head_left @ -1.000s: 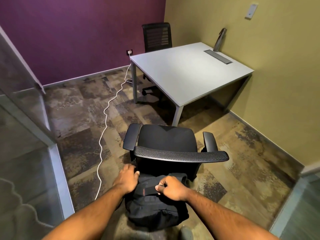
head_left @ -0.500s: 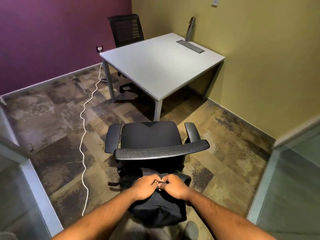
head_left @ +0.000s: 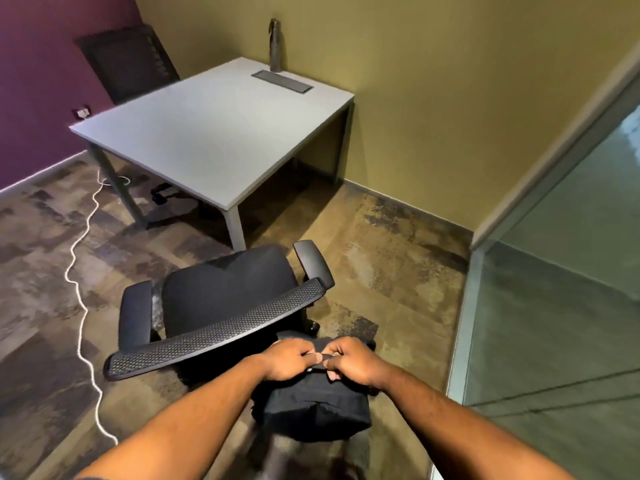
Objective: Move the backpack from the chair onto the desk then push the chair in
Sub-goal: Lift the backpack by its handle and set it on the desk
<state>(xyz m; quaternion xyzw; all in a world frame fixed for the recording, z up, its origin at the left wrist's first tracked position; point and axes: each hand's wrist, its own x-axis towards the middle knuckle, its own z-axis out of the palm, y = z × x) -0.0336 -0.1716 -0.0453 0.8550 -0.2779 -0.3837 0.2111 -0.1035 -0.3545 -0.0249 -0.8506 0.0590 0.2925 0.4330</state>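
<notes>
Behind the chair [head_left: 221,306], both hands [head_left: 323,360] still fisted on the backpack [head_left: 315,407] handle, now farther right.

The black fabric backpack [head_left: 313,410] is partly hidden: its top handle lies under curled fingers [head_left: 311,357]. The black mesh-backed swivel chair [head_left: 221,306] hides its own base. A second dark chair [head_left: 128,64] behind the white counter [head_left: 207,133] is blurred.
</notes>
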